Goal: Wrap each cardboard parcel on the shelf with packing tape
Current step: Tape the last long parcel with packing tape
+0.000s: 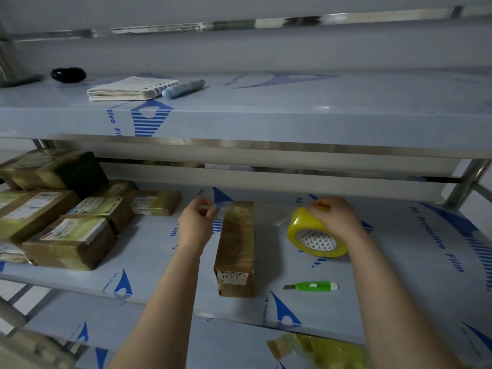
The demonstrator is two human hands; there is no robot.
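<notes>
Progress: wrapping is judged well under way. The stacked parcels (66, 217) at nine o'clock look already bound, and one parcel (235, 249) is in hand.
Parcel: a long brown cardboard block is laid lengthwise at the middle of the shelf (159, 265). A glossy film is seen on its top and a white label on its near end. Further turns of tape are judged to be needed.
Left grip (197, 222): thumb and fingertips are pinched together on the free end of the tape strip (269, 213), at eleven o'clock of the parcel.
Right grip (335, 219): the fingers are curled over the top of the tape roll (315, 235), at two o'clock of the parcel.
Tape roll: a thick, yellow-tinted ring with a white patterned core, apparently stood on edge on the shelf.
Tape strip: thin, clear and only faintly seen, stretched across the parcel's far end.
Stacked parcels: brown boxes, shiny and yellowish with tape, with white labels on top.
Cutter (314, 286): green plastic, left lying untouched at four o'clock of the parcel.
Shelf: smooth sheet covered in blue-printed protective film.
</notes>
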